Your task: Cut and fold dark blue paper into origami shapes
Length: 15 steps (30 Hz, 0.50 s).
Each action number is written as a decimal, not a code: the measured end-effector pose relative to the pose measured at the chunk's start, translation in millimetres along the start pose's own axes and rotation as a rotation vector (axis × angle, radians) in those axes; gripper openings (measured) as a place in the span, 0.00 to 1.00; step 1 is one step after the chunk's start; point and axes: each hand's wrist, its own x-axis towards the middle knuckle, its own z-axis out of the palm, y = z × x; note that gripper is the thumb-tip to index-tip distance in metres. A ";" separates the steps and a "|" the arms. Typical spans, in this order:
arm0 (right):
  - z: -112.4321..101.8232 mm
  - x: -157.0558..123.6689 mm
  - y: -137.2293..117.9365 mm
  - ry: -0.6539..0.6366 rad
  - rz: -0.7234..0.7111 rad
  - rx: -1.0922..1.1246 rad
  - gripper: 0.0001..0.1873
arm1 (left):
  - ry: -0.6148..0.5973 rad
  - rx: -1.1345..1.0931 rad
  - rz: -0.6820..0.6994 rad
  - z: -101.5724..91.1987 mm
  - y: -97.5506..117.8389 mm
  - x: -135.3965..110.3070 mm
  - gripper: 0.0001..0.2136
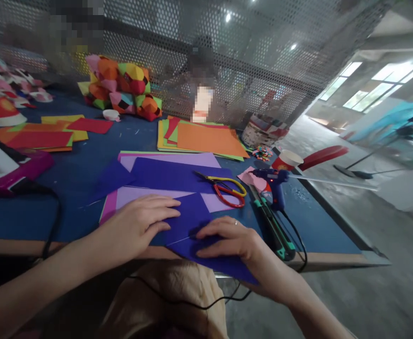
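A dark blue sheet of paper (194,209), creased and partly folded, lies at the table's front edge and hangs slightly over it. My left hand (141,223) rests on its left side with the fingers stretched out. On the lower right of the same sheet, my right hand (231,240) lies with its fingers extended over the crease. Behind the hands, another dark blue paper (167,174) lies on lilac sheets (199,159). Scissors (212,179) with red and yellow handles rest on this stack, blades pointing left.
Right of the papers are a blue glue gun (277,190) and a green-and-black utility knife (272,221). Coloured paper (206,139) is stacked behind, near folded paper ornaments (122,84). A paper cup (287,161) stands right; a purple-and-white device (19,165) and its cord sit left.
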 end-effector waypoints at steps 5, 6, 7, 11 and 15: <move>12.6 -18.9 3.0 0.003 -0.012 -0.187 0.27 | 0.121 0.103 0.048 5.7 6.5 -6.5 0.14; 14.2 -20.9 4.2 0.007 -0.020 -0.214 0.29 | 0.175 0.129 0.067 6.9 10.8 -9.2 0.14; 15.2 -22.3 5.1 0.021 -0.036 -0.239 0.31 | 0.232 0.152 0.085 8.2 16.2 -12.5 0.14; 13.5 -22.3 3.9 0.075 -0.117 -0.285 0.28 | 0.379 0.187 0.114 17.5 40.6 -28.0 0.12; 9.4 -18.2 0.3 0.051 -0.124 -0.257 0.28 | 0.391 0.163 0.078 31.4 51.0 -38.2 0.07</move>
